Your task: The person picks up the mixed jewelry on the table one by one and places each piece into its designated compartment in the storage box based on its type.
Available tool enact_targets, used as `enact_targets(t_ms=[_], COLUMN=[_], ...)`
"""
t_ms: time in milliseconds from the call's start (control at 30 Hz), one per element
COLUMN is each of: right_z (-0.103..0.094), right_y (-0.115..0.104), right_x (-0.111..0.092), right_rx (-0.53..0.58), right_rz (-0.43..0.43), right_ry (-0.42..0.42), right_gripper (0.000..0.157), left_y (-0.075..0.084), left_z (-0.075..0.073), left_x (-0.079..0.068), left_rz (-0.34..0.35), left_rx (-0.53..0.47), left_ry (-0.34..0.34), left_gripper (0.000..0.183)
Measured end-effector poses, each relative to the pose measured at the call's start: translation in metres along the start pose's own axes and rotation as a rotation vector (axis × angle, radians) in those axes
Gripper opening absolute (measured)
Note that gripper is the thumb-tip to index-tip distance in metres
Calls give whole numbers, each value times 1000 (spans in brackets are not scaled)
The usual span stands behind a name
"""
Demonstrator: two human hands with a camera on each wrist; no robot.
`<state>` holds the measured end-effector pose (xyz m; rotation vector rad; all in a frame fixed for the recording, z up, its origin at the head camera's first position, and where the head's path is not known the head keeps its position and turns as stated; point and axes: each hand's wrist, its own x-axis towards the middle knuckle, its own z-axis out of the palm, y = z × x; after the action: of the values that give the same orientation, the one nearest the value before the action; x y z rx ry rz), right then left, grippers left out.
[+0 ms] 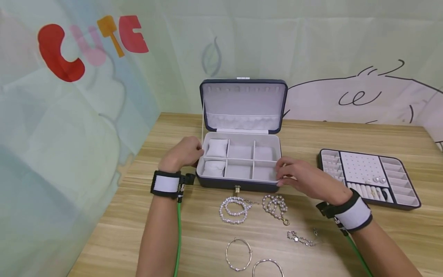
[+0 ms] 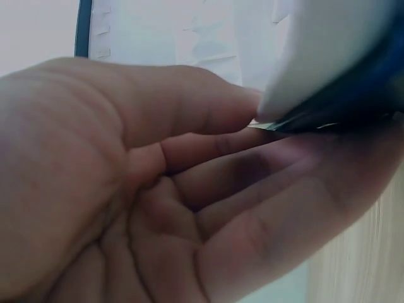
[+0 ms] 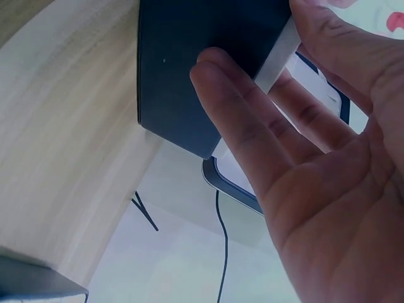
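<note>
An opened dark blue jewelry box stands on the wooden table, its pale lid lining facing me. Six compartments divide its inside, and two white cushions fill the left ones. At the box's left wall my left hand grips the edge, thumb at the pale rim and fingers along the dark outside in the left wrist view. My right hand holds the opposite wall near the front right corner; the right wrist view shows some fingertips against the dark outer side.
A jewelry tray with rings and earrings lies at the right. In front of the box are a beaded necklace, a pearl strand, a star-charm bracelet and two bangles. A printed cloth hangs behind.
</note>
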<state>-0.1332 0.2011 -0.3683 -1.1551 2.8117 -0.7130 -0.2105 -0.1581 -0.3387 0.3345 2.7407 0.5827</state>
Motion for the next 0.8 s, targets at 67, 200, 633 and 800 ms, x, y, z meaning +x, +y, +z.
enact_targets(t_ms=[67,200,633,800], right_z=[-1,-4,-18,-22], right_y=[0,2,5,8], right_x=[0,-2,-12,-16], right_rx=[4,-3,-14,-14], right_rz=[2,18,65,63], right_ry=[-4,-16,-81,-79], right_gripper=[4,8,12,13], left_y=[0,3,14,19], left_z=[0,2,10,13], left_x=[1,2,6,8], left_rz=[15,40,62,89], left_rx=[9,14,-5,-10], left_ry=[2,9,1,5], left_gripper=[34,35,33,34])
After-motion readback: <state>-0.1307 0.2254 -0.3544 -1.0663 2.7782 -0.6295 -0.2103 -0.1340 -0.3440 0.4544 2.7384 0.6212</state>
